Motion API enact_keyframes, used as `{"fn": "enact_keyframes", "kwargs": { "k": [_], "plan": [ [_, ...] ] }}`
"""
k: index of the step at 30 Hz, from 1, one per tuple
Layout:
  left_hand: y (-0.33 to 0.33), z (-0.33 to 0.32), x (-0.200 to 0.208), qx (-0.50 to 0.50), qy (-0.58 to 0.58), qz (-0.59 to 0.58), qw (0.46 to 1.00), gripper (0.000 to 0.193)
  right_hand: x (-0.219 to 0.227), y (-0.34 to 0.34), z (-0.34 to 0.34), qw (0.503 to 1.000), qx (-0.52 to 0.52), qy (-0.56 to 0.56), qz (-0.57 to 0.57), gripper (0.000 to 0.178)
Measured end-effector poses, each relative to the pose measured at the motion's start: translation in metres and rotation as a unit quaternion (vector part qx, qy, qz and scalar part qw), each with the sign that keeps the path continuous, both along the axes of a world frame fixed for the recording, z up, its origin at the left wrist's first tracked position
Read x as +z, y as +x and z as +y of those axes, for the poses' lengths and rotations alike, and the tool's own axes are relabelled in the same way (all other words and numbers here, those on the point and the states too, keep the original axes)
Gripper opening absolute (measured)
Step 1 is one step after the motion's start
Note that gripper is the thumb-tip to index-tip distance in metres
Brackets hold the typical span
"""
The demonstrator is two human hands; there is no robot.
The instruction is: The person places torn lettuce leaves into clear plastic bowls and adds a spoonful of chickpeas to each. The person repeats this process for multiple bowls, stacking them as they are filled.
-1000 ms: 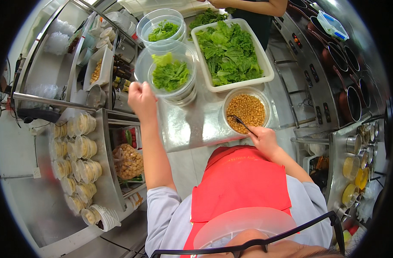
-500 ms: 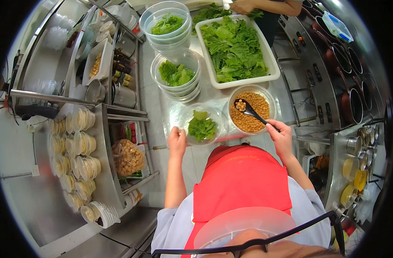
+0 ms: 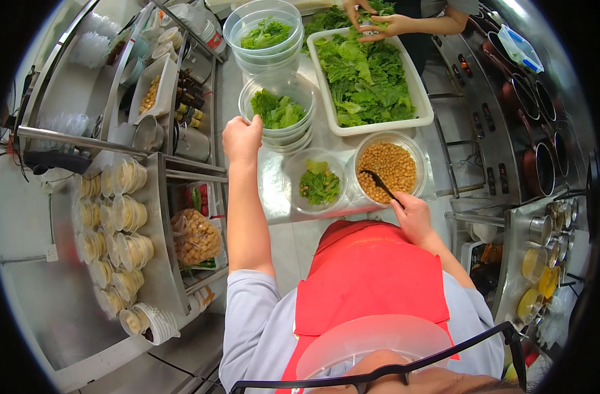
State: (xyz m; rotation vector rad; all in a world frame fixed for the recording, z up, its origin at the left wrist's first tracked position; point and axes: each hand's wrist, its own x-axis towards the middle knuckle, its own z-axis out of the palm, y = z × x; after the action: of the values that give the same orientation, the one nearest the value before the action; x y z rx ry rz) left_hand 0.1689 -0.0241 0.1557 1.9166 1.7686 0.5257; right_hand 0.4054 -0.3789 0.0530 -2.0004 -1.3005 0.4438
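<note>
My right hand (image 3: 413, 215) grips the handle of a black spoon (image 3: 381, 184). The spoon's head rests in a clear round tub (image 3: 418, 157) full of chickpeas (image 3: 393, 164). Left of that tub stands a clear plastic bowl (image 3: 291, 172) holding lettuce (image 3: 320, 186), with a few small tan bits on the leaves. My left hand (image 3: 242, 138) is closed at the left rim of a stack of clear bowls (image 3: 305, 131), its thumb at the edge. The top bowl of this stack holds lettuce (image 3: 278, 110).
Behind stands another stack of lettuce bowls (image 3: 231, 33), beside a white bin (image 3: 426, 113) of leafy greens. Across the bin, another person's hands (image 3: 379, 25) handle leaves. Shelves with lidded cups (image 3: 129, 217) are on the left; pans (image 3: 543, 164) line the right.
My left hand has moved from beside the front bowl, up and left to the stack. The spoon, loaded with chickpeas before, is lower in the tub. The other person's hands now reach over the bin.
</note>
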Motion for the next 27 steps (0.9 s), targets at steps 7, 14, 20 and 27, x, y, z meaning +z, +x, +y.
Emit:
{"fn": "enact_keyframes", "kwargs": {
  "k": [7,14,20,27],
  "plan": [
    [-0.019,-0.033,-0.010,-0.009,0.049,-0.425,0.904,0.027,-0.003,0.023,-0.013,0.932,-0.159,0.049,0.323,0.020],
    [-0.071,-0.127,-0.063,-0.044,-0.074,-0.412,0.907,0.028,0.069,0.020,-0.014,0.846,-0.193,0.043,0.495,0.020],
    [-0.053,-0.153,-0.135,-0.010,-0.069,-0.218,0.974,0.029,0.078,-0.008,0.014,0.989,0.022,0.125,0.082,0.023],
    [-0.050,-0.152,-0.136,-0.037,0.035,-0.084,0.995,0.032,0.012,-0.002,0.010,0.994,0.044,-0.055,-0.085,0.014]
  ]
}}
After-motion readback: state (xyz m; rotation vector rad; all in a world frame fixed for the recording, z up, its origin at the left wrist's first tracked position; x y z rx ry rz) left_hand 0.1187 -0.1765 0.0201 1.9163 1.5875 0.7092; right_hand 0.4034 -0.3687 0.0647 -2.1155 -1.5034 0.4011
